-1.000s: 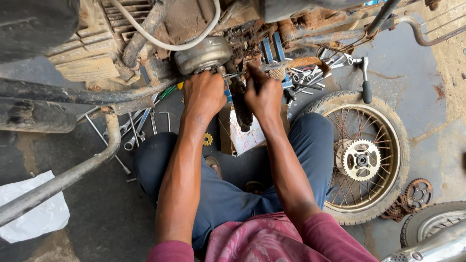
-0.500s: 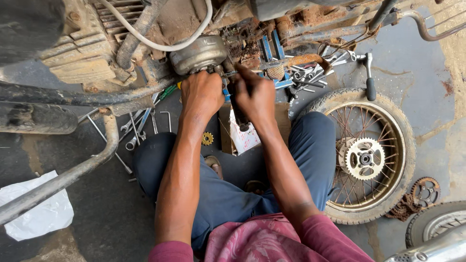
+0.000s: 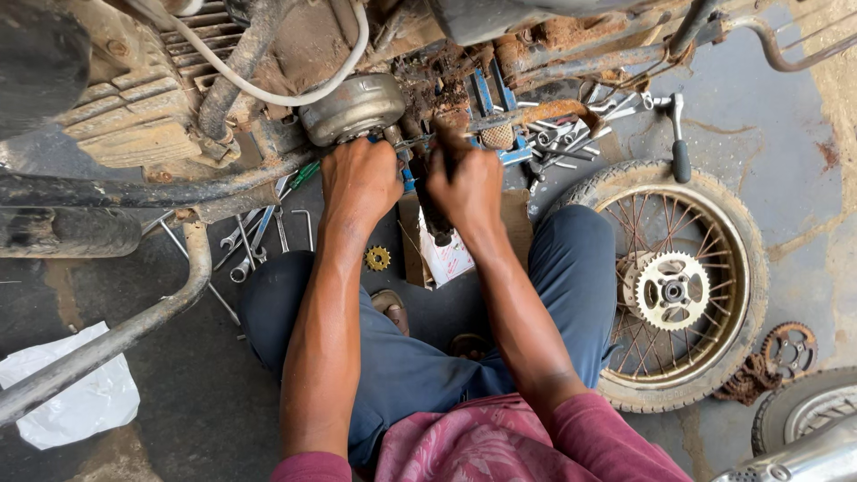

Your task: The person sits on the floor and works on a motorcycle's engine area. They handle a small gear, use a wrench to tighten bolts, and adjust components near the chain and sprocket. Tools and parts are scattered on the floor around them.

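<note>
My left hand is curled against the lower edge of a round grey engine cover on a rusty motorcycle engine; its fingers are hidden. A blue piece shows beside its thumb. My right hand is closed around a dark tool handle that sticks down below the fist, its tip up in the greasy engine parts. The hands are a few centimetres apart.
A spoked wheel with sprocket lies at the right by my knee. Spanners and a small gold sprocket lie on the floor. A frame tube, white plastic bag, chain and sprocket surround me.
Both hands have edged up closer to the engine cover, and the right fist has tightened higher on the dark handle. The view has shifted slightly.
</note>
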